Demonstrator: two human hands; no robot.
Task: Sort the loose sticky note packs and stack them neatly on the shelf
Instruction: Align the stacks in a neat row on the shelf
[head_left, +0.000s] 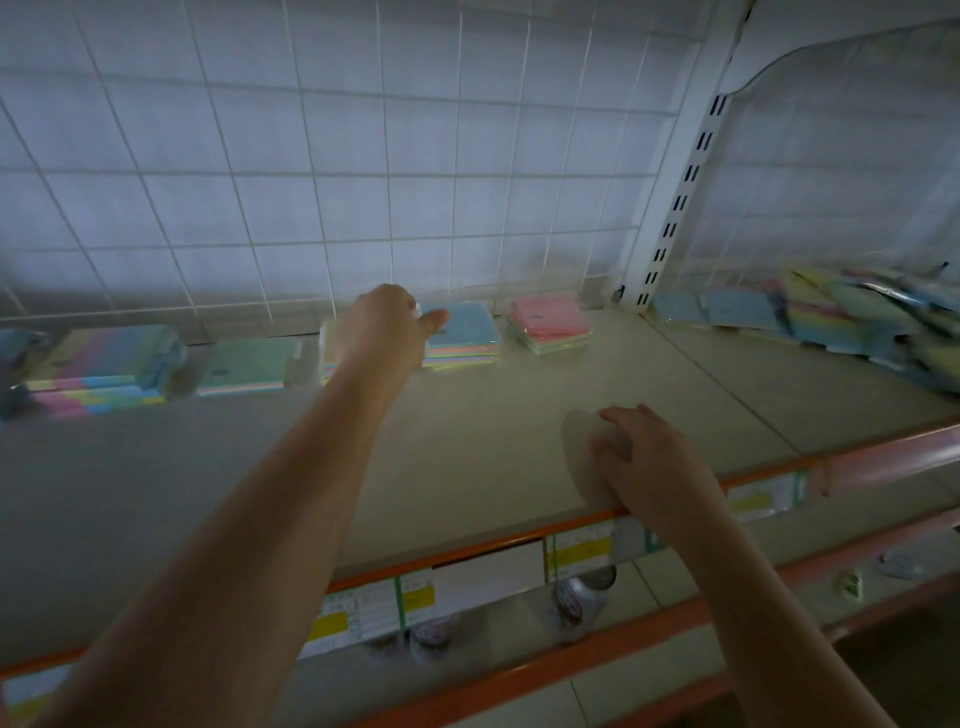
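At the back of the shelf (467, 457), my left hand (384, 327) is on a stack of sticky note packs with a blue top (467, 325). Its thumb lies across the top pack, and its curled fingers are hidden behind the back of the hand. Right of this stack lies a pink-topped stack (548, 325). To the left are a green-topped pack (249, 366) and a striped pastel stack (98, 369). My right hand (639, 457) rests near the shelf's front edge, fingers relaxed and holding nothing.
A loose heap of packs (852, 319) lies in the bay to the right, beyond a white slotted upright (675, 208). A wire grid (363, 156) backs the shelf. The orange front rail (493, 545) carries price labels. Tape rolls (576, 597) sit on the shelf below.
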